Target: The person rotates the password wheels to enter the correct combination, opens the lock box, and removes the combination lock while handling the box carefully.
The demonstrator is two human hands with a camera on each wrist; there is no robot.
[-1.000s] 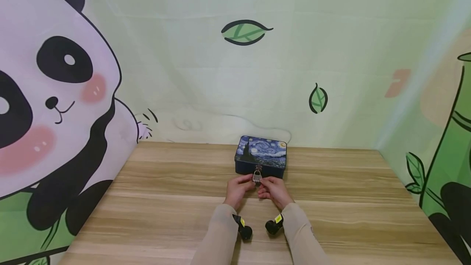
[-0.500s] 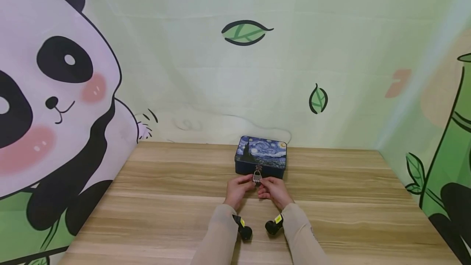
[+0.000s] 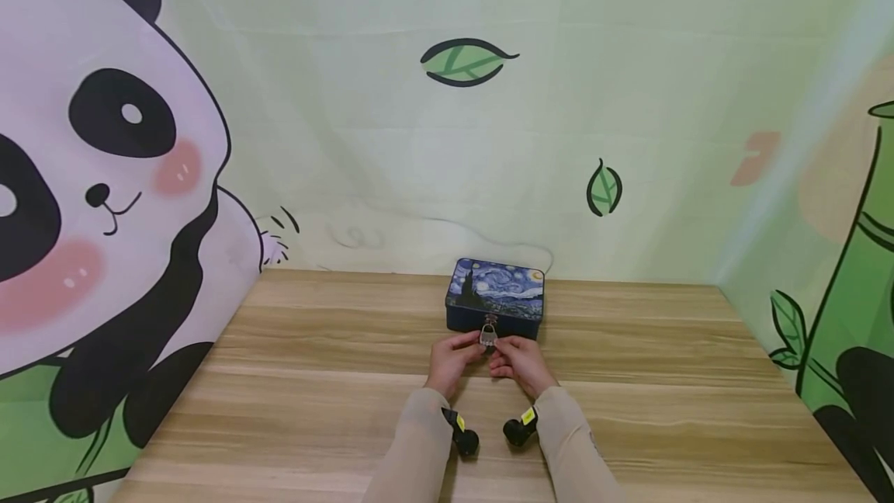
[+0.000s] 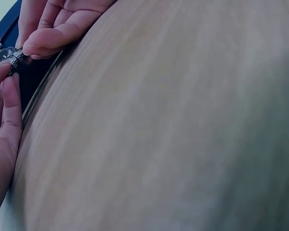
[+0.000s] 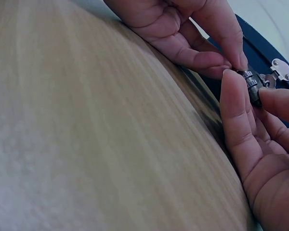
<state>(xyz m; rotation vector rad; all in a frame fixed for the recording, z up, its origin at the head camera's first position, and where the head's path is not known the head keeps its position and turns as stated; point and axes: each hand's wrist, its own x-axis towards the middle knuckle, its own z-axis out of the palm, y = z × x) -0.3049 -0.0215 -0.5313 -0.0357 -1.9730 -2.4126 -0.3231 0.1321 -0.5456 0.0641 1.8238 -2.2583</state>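
A small combination padlock point(image 3: 488, 338) with number dials hangs by its shackle from the latch of a dark blue tin box point(image 3: 497, 288). The box lid carries a starry night painting. My left hand point(image 3: 448, 361) pinches the padlock from the left, thumb and finger at its side. From the right, my right hand point(image 3: 525, 365) pinches the other side of it. In the right wrist view, the dials on the padlock point(image 5: 251, 84) show between both hands' fingertips, near the silver latch point(image 5: 281, 70). The digits are too small to read.
The box stands near the back edge of a wooden table point(image 3: 314, 348), against a printed cloth backdrop point(image 3: 349, 99) with a panda and leaves. A black wrist camera point(image 3: 464, 437) sits on the left wrist and another wrist camera point(image 3: 520, 428) on the right.
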